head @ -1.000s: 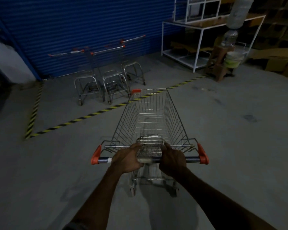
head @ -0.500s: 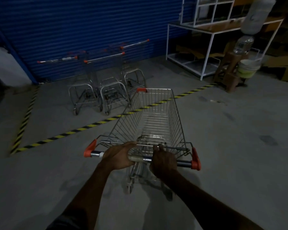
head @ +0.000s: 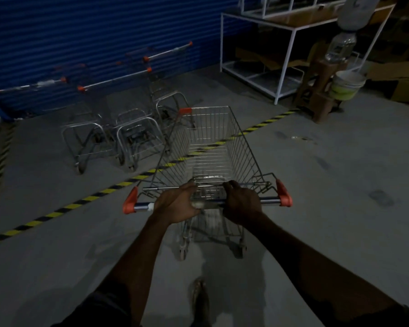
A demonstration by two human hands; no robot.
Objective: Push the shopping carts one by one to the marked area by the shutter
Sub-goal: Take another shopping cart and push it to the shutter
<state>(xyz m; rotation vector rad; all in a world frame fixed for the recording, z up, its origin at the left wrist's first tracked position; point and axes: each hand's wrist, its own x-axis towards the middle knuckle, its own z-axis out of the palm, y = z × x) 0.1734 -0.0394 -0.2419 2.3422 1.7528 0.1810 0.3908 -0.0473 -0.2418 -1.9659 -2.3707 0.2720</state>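
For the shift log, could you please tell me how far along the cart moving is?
Done: three carts parked by the shutter, inside the striped tape. In hand: left hand and right hand grip a fourth cart by its handle, its basket front over the tape. Left: rolling it in; any further carts are out of view.

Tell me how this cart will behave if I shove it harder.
Probably light: the cart is empty open wire. Likely rolls freely on its wheels over the smooth floor. Left hand and right hand both grip the handle, so it should steer straight.
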